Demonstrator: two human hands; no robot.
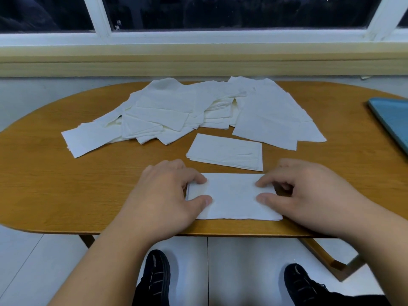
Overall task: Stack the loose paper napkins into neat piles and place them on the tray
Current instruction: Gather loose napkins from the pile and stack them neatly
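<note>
Wooden table (66, 195), left hand (161, 195) and right hand (309, 195) loose, fingertips (205, 200) atop the near napkin stack (234, 199).

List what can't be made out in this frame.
Head view:
- tray: cut off by the right frame edge, so most of it is unseen.
- near stack: both ends are covered by the left hand and right hand; sheets too thin to count.
- loose heap: lower napkins are hidden by the upper ones.
- window: glass is dark, nothing legible outside.
</note>
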